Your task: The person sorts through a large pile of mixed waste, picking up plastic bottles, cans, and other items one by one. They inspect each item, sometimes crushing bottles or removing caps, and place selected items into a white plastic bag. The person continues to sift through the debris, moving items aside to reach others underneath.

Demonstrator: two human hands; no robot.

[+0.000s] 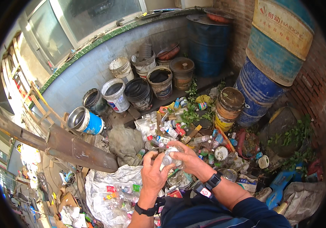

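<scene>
In front of my torso both hands come together over the litter. My left hand (154, 172) pinches a small container with a silvery round end (167, 160), perhaps a can or a bottle. Clear plastic (180, 164), apparently a bottle, shows beneath the fingers of my right hand (190, 159), which also touches the container. My fingers cover part of both items. To the left below lies a white woven sack (96, 185), with several plastic bottles (126, 196) on or in it. Beyond my hands spreads a heap of bottles and cans (180, 129).
Several dirty buckets (138, 94) line the tiled wall. Stacked drums (265, 82) and a lidded bucket (228, 107) rise at right. A rusty steel beam (80, 151) crosses from the left, near a crumpled grey sack (124, 142). Weeds (191, 114) grow among the litter.
</scene>
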